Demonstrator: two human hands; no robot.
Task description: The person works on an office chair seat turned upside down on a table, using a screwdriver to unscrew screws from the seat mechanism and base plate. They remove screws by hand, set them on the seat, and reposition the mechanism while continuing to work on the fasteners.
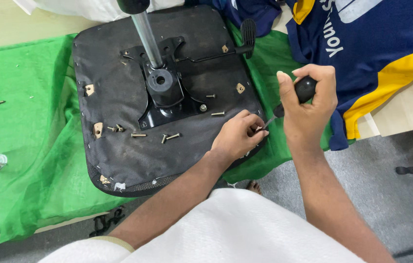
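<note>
Screwdriver [289, 100], black handle, gripped in right hand [308, 109] w/ fist closed round it; shaft slants down-left to near right edge of upturned seat base [119, 97]. Left hand [238, 136] rests on that edge, fingers pinched at the tip; what they pinch can't be made out. Loose screws [167, 137] lie on the base near black metal plate [167, 95] & chrome post [147, 31]. Green cloth [26, 146] covers table underneath; blue-yellow shirt [386, 53] at right.

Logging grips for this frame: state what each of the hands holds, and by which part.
Right hand grips a screwdriver by its black handle. Left hand pinches near the shaft's tip at the seat edge; whether it holds a screw cannot be told.
</note>
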